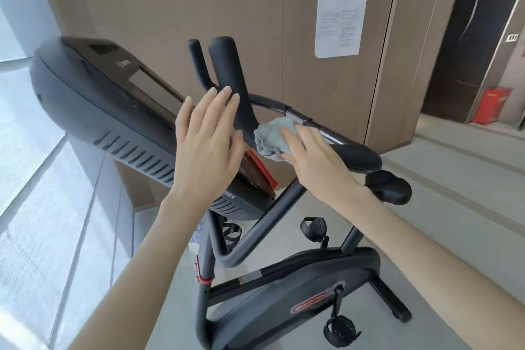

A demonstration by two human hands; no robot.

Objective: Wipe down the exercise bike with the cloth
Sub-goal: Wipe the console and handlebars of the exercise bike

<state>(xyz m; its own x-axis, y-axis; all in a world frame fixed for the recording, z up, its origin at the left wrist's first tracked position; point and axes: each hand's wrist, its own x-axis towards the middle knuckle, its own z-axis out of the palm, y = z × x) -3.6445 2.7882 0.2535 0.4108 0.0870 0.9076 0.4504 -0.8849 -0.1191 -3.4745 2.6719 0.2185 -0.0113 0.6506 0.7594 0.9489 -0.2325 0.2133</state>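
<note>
Right hand [315,156]: grip closed round the bunched cloth [271,138], which I found pressed against the handlebar [356,156] of the exercise bike [312,278]. Left hand [207,145]: grip spread, fingers straight, raised beside the console [99,99]. I judged the handlebar in progress, with console, frame [272,224] and pedals [341,327] probably outstanding.

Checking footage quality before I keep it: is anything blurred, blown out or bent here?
Head view: the window at left is blown out and smeared; wide-angle distortion tilts and bows the wall panels; the cloth and handlebar look reasonably sharp.
</note>
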